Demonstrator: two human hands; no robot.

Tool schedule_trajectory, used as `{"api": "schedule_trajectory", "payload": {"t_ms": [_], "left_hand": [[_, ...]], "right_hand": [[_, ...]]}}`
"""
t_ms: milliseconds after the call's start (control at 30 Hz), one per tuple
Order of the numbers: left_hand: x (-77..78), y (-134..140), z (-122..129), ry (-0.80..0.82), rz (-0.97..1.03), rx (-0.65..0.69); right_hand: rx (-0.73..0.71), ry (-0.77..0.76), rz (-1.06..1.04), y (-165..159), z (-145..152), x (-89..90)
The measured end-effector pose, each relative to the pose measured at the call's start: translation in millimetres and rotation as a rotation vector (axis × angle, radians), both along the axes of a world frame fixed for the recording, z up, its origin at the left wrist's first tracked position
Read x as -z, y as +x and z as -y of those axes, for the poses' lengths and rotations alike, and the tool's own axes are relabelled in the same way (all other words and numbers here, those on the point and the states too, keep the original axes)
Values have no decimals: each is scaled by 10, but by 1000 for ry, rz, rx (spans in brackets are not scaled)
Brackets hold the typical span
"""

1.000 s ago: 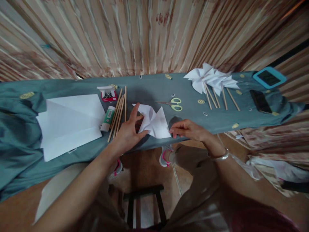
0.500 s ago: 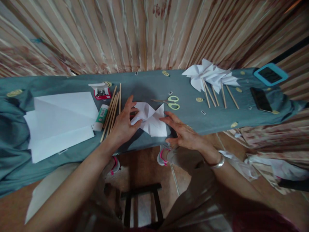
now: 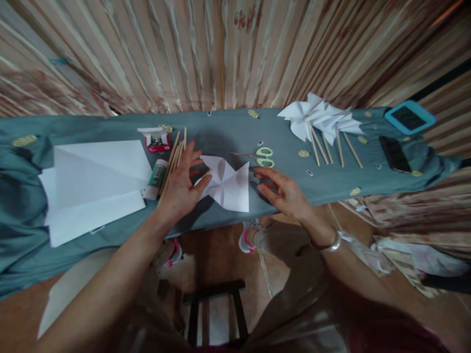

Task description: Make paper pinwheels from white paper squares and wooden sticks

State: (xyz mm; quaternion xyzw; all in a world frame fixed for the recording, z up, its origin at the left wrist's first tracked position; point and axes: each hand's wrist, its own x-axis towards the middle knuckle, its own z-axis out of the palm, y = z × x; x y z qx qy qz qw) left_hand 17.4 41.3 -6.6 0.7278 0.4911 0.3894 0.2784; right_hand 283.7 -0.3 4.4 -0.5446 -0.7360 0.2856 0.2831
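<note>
Where the curtain (image 3: 221, 54) fills 12 o'clock, one long table (image 3: 221, 125) runs from 9 to 3, its grey-green cloth printed with pineapples. Clock centred on the folded paper (image 3: 235, 189). Brown floor (image 3: 213, 255) at 6, one dark stool (image 3: 215, 290) on it. Sheets (image 3: 99, 176) at 9: two at least. Pinwheels (image 3: 320, 117) at 2, overlapping, count unclear; five sticks show beneath. Left hand (image 3: 178, 184), 9: spread wide, thumb over the paper's left edge; contact, cannot tell. Right hand (image 3: 289, 196), 3: half curled, just beside the paper, no object visible in it. Folded paper: one, white, on the cloth between both hands. One blue-framed device (image 3: 410, 117), between 2 and 3; one phone (image 3: 395, 154), 3. Scissors (image 3: 264, 158): one pair, between 1 and 2. Loose sticks (image 3: 173, 149), 10: three at least. One glue tube (image 3: 157, 177), 9. One open red box (image 3: 164, 145), 10; contents too small to tell.
</note>
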Motion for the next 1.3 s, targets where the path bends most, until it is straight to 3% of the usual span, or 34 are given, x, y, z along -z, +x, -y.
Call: {"api": "schedule_trajectory", "payload": {"t_ms": [133, 267, 433, 567, 667, 867, 1033, 1300], "left_hand": [[13, 16, 12, 16, 7, 7], [25, 24, 25, -3, 16, 17], [19, 6, 31, -18, 54, 20], [8, -21, 40, -19, 44, 10], [7, -25, 46, -9, 23, 16], [-23, -16, 90, 93, -173, 48], [-20, -24, 186, 122, -322, 126], [-15, -10, 258, 147, -360, 157]], "right_hand": [[25, 99, 109, -81, -164, 57], [-88, 216, 234, -210, -373, 75], [-144, 88, 391, -320, -377, -30], [-116, -2, 312, -299, -119, -155], [-126, 145, 264, -299, 120, -177], [-389, 325, 310, -530, 475, 38], [-413, 314, 301, -656, 546, 171], [-256, 159, -10, -623, 452, 171]]}}
